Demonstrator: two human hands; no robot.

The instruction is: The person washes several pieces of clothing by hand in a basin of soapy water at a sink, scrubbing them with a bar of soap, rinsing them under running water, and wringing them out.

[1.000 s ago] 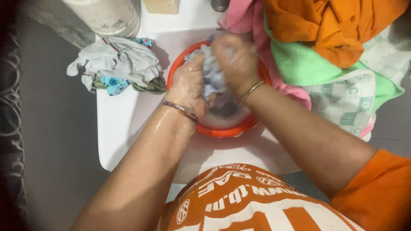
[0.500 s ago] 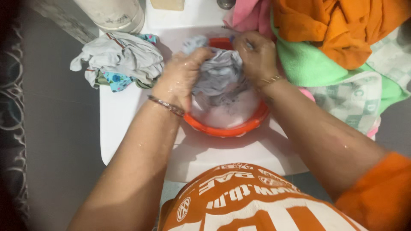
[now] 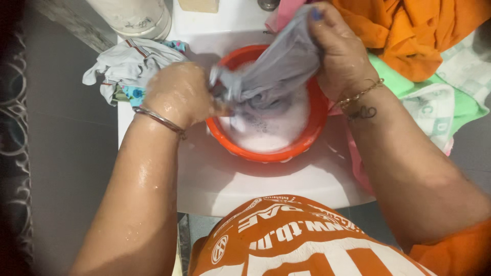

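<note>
**Grey cloth held taut above soapy basin**

I grip a wet grey cloth (image 3: 279,69) with both hands and hold it stretched over an orange basin (image 3: 319,115) of foamy water. My left hand (image 3: 179,94), wet and glistening, is closed in a fist around the cloth's lower end, a thin bangle (image 3: 161,121) on the wrist behind it. My right hand (image 3: 342,56) is closed on the upper end, pinching the fabric between thumb and fingers and holding it higher than the left; a gold chain bracelet (image 3: 360,94) crosses that wrist. Between my two hands the cloth runs at a slant, its loose folds hanging to the suds just below.

The basin sits directly under my hands on a white washstand (image 3: 245,184). Just beyond my left hand lies a crumpled heap of small garments (image 3: 130,66), white, grey and blue-patterned, touching the basin's far rim. Past that heap stands a pale round container (image 3: 135,15). Close beside my right hand is a pile of laundry: an orange cloth (image 3: 419,36) on top, a green towel (image 3: 404,82) beneath it, and a pink piece (image 3: 289,13) beyond my fingertips.
</note>
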